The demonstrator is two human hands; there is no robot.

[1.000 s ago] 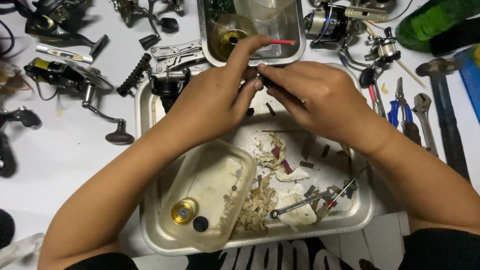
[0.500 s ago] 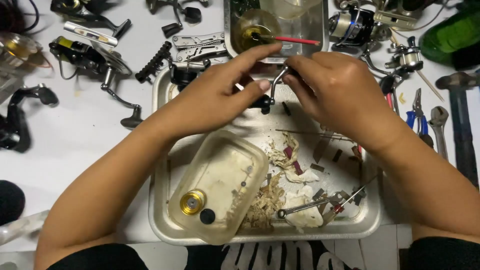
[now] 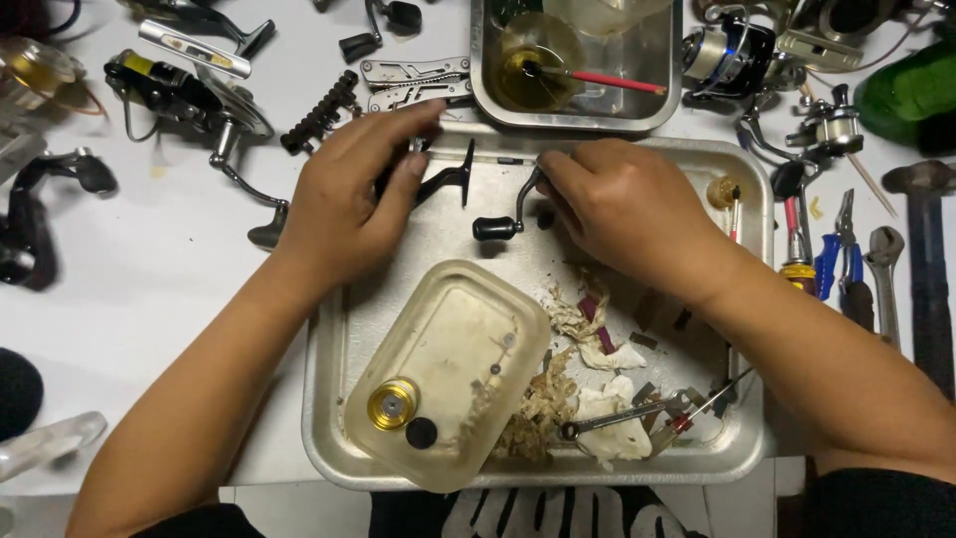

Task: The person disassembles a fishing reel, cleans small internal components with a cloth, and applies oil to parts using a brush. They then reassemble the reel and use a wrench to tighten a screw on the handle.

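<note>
My left hand point(image 3: 349, 199) grips a black fishing reel body point(image 3: 450, 177) over the top of a metal tray point(image 3: 334, 399). My right hand point(image 3: 627, 204) pinches the upper end of a crank handle point(image 3: 508, 221); the handle's black knob hangs down between my two hands. A thin shaft runs from the reel body toward my right fingers. In the tray below lies a clear plastic container point(image 3: 468, 339) holding a gold spool point(image 3: 391, 403) and a black cap point(image 3: 420, 431).
Dirty rags point(image 3: 602, 364), a small wrench point(image 3: 622, 414) and small parts lie in the tray. A second tray point(image 3: 578, 115) behind holds an oil cup with a red brush point(image 3: 612, 80). Pliers point(image 3: 832, 264), a hammer point(image 3: 926, 249), a multi-tool point(image 3: 413, 80) and other reels point(image 3: 189, 85) surround it.
My hands were pressed together around the reel part. They have now moved apart and lower over the tray, and the crank handle shows between them.
</note>
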